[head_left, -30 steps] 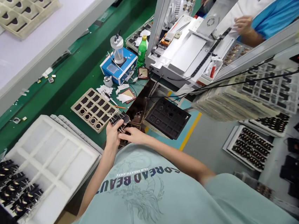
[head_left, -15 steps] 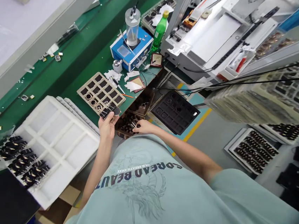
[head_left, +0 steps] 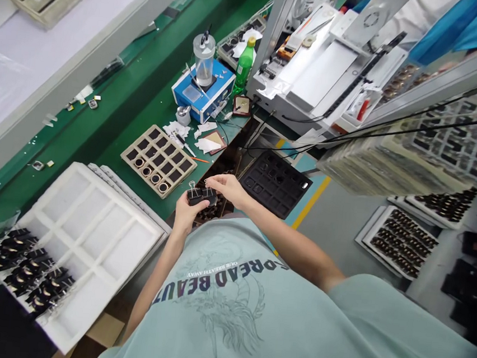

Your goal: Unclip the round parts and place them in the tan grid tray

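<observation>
Both hands meet over the bench (head_left: 152, 109) edge. The left hand (head_left: 188, 214) has its fingers closed under a small black clamped part (head_left: 201, 197); the right hand (head_left: 228, 188) pinches narrowly on a binder clip (head_left: 209, 189) at the part's top, a second clip just left of that pinch.

Risks, as judged:
- The part is held over open space, not the bench (a dark box of loose pieces lies just below the fingers); a slip would drop it there.
- The clip could snap shut on a fingertip.
- The beige tray (head_left: 158, 160) beyond the left fingers could be nudged.
</observation>
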